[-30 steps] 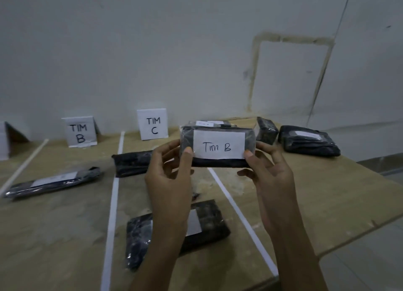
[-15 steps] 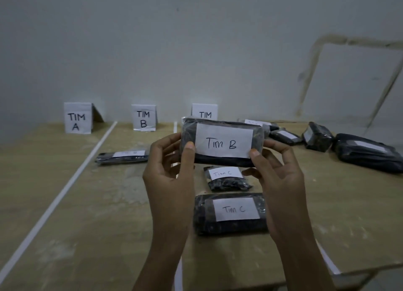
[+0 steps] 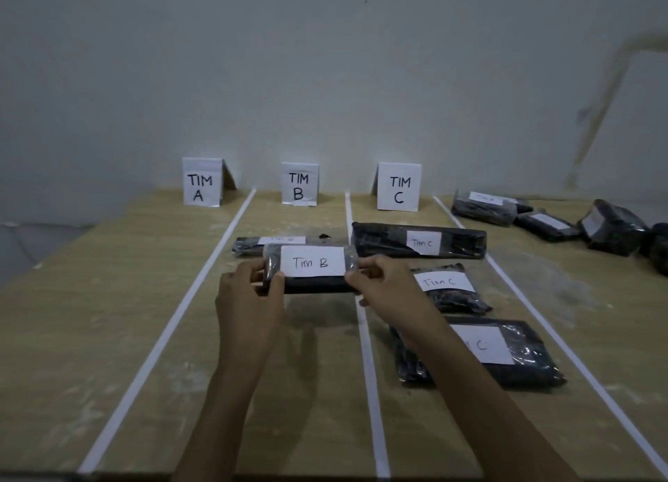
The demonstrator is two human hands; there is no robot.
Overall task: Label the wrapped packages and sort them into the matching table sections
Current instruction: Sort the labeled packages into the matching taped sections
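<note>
- Bench [image 3: 108,319] surface: pale wood-grain board with dusty patches. White tape lines [image 3: 164,337] ran from the near edge to the far edge and divided it into sections.
- Room: a plain grey wall [image 3: 325,65] stood directly behind the far edge, with a stained outline toward its right side.
- Three paper signs stood along the far edge: TIM A sign [image 3: 201,182], TIM B sign [image 3: 299,184], TIM C sign [image 3: 398,187].
- The held package [image 3: 311,270], dark wrap with a white "Tim B" label, was over the middle of the TIM B section. Whether it touched the bench could not be determined.
- Its long axis lay parallel to the far edge. The label faced the near edge, writing upright. Its right end reached the tape line bordering the TIM C section.
- The left hand [image 3: 249,300] gripped the package's left end, and the right hand [image 3: 383,282] pinched its right end.
- A second Tim B package [image 3: 253,244] lay just behind it, toward the far edge.
- Three Tim C packages [image 3: 415,244] lay in the TIM C section.
- Further dark packages [image 3: 542,221] lay near the far right corner.
</note>
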